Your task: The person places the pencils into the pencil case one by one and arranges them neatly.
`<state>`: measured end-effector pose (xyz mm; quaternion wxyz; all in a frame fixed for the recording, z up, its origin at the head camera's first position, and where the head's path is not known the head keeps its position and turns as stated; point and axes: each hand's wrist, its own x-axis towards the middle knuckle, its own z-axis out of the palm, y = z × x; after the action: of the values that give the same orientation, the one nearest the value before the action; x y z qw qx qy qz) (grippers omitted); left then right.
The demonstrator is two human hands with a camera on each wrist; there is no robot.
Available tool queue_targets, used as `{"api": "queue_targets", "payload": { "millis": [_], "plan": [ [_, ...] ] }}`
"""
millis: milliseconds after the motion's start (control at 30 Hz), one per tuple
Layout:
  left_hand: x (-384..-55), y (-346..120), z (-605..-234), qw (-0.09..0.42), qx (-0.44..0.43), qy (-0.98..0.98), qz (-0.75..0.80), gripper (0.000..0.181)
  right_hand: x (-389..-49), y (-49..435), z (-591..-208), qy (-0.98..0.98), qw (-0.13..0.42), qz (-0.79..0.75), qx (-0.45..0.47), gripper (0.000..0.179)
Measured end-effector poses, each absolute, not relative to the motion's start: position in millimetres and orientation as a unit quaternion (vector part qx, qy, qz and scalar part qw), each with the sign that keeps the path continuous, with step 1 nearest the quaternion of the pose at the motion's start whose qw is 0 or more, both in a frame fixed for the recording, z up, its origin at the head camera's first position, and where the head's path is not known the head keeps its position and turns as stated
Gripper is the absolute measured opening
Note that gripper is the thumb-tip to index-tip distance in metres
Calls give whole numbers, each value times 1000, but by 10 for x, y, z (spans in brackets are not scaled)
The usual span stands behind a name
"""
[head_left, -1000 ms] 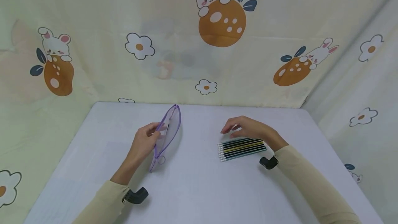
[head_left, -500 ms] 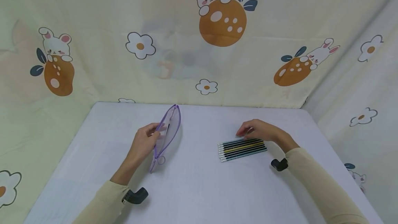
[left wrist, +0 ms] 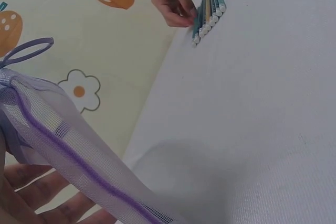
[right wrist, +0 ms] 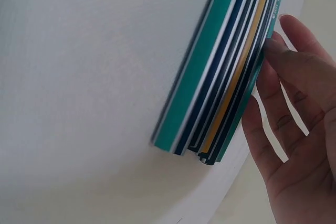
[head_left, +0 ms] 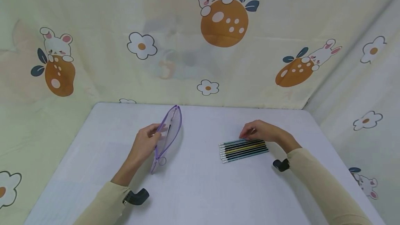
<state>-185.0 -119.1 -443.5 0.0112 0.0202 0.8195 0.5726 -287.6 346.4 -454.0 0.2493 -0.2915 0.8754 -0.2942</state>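
Observation:
My left hand grips a see-through mesh zipper pouch with purple edging by its near-left side, its mouth gaping. In the left wrist view, the pouch has a loop at one end, and fingers show behind the mesh. Several pencils, teal, dark and one yellow, lie side by side on the table, white eraser ends to the left. At the row's far edge, my right hand pinches the outermost teal pencil between thumb and forefinger, as the right wrist view shows. That pencil still lies against the others.
A white table carries everything. Behind it hangs a cream curtain printed with rabbits, oranges and flowers, and another stretch of it runs along the right side. Dark wrist cameras stick out from both sleeves.
My right hand has moved right along the pencils and come down onto the farthest one, its thumb and forefinger closing on it. The left hand and the pouch stay where they were.

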Motion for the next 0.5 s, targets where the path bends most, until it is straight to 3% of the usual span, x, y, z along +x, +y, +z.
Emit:
{"api": "queue_targets", "payload": {
  "millis": [500],
  "plan": [
    [-1831,-1196,-4413,19,7,818,575,35,-2900,3364,-4498,898,248,-244,-271,23]
  ]
}}
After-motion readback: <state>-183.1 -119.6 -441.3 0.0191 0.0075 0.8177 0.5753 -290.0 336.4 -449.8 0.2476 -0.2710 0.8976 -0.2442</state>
